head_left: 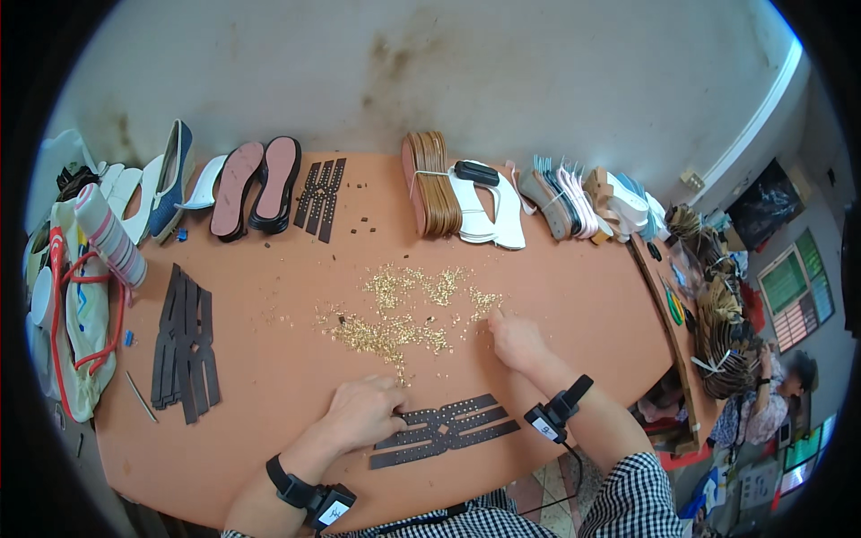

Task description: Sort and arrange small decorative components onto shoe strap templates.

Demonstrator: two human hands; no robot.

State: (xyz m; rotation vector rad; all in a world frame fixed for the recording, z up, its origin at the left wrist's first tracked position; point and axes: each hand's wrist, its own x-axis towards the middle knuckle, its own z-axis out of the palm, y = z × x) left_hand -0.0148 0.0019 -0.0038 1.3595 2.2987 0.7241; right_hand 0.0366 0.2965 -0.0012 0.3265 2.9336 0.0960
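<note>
My left hand (366, 414) is curled at the left end of a dark brown slotted strap piece (444, 429), fingers closed over its edge. Rows of small light dots run along the strips of that piece, which lies flat near the front of the table. Loose gold studs (386, 334) are scattered in heaps just beyond it, one trail reaching close to my left fingertips. At the right edge of the studs, my right hand (517, 341) has its fingers pressed together, pointing down at the tabletop. Whatever they pinch is too small to make out.
More dark slotted pieces lie stacked at left (186, 345) and singly at the back (320, 199). Shoe soles (276, 184), a bundle of brown insoles (432, 184) and white cut-outs (489, 211) line the wall. A cloth bag (81, 314) stands left; a person (762, 403) sits far right.
</note>
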